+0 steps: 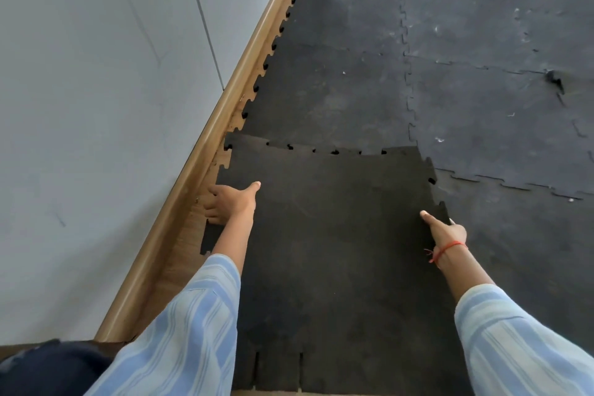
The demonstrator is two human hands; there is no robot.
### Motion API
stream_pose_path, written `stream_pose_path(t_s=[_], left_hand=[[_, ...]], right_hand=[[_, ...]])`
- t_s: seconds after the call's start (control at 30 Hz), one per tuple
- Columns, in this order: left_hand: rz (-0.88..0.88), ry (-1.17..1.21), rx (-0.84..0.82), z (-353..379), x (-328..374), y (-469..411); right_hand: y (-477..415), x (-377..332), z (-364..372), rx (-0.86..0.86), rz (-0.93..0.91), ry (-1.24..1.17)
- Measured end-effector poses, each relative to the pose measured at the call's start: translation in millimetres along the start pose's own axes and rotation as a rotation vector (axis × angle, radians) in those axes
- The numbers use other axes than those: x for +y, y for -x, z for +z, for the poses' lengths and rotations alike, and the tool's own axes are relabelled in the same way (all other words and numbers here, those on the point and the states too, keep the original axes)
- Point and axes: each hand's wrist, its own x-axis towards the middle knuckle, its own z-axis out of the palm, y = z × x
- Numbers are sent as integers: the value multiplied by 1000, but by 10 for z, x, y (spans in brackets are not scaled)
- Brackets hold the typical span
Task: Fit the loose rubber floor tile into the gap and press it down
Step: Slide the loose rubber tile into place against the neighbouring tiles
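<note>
My left hand and right hand each grip a side edge of the loose rubber floor tile, beside the wooden skirting.

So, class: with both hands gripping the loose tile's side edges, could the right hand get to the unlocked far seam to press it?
Probably yes. The right hand holds the loose tile at its right edge; bare rubber lies between it and the far seam, though it must release first.

Loose tile: left of it, baseboard and wall; beyond and right of it, laid tiles. Left hand on its left edge, right hand on its right edge.
</note>
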Motion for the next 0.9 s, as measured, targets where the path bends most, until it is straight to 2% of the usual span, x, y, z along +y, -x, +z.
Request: stream_pose_path(t_s=[0.3,0.53,0.9], left_hand=[[24,-124,-73,26,50,-345],[94,-249,-184,12,97,-583],[136,-395,-193,-32,-128,-650]], right_hand=[[244,-54,181,142,11,-43],[305,217,264,127,153,-113],[333,147,288,137,68,-33]])
